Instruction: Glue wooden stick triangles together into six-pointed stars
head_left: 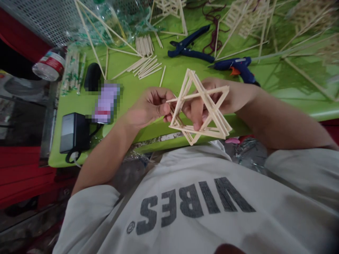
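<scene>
A star-shaped frame of glued wooden sticks [212,92] hangs in the air over the near edge of the green table [174,76]. My right hand [233,97] grips it from behind, fingers wrapped through its middle. My left hand [148,107] pinches a stick end at the frame's left point. Both hands are closed on the frame, close to my chest.
Loose wooden sticks [145,65] lie in piles at the table's middle. Blue pliers [189,47] and a blue glue gun [237,67] lie behind my hands. A black power adapter [70,132], a phone [106,102] and a bottle [50,63] are at left. Larger stick frames [246,21] stand at the back.
</scene>
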Available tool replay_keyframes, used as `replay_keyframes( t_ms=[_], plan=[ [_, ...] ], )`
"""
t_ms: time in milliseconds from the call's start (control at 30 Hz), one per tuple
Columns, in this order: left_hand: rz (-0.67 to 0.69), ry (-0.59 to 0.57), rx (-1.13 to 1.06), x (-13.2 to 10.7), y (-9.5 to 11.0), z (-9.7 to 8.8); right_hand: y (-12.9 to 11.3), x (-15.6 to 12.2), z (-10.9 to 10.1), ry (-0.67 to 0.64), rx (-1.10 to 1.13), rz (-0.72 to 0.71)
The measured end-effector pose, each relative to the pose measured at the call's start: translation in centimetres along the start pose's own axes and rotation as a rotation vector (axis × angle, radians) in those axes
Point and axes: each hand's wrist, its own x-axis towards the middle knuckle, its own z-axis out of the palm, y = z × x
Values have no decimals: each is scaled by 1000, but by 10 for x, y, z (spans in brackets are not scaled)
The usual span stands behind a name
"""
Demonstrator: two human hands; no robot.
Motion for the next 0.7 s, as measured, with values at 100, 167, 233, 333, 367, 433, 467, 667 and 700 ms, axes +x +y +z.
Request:
replay_keyframes(
  t_ms=[100,167,233,333,367,433,467,667,700],
  plan=[
    [-26,43,9,0,5,4,0,3,7,21,10,-10],
    [-52,85,25,0,10,7,-1,4,11,38,10,-5],
    [-75,94,34,-1,13,9,-2,6,14,49,9,-12],
    [-69,81,23,-2,15,9,-5,7,15,41,-6,-27],
    [-47,69,15,-2,15,8,-5,7,14,33,-7,-23],
    [11,39,5,-4,15,6,-5,6,14,32,22,-22],
    [18,24,8,-5,15,5,-4,5,13,35,48,-27],
    [41,40,34,-5,13,1,9,-1,11,107,153,-48],
    [79,43,33,-5,12,1,11,-1,11,125,175,-54]
  ],
)
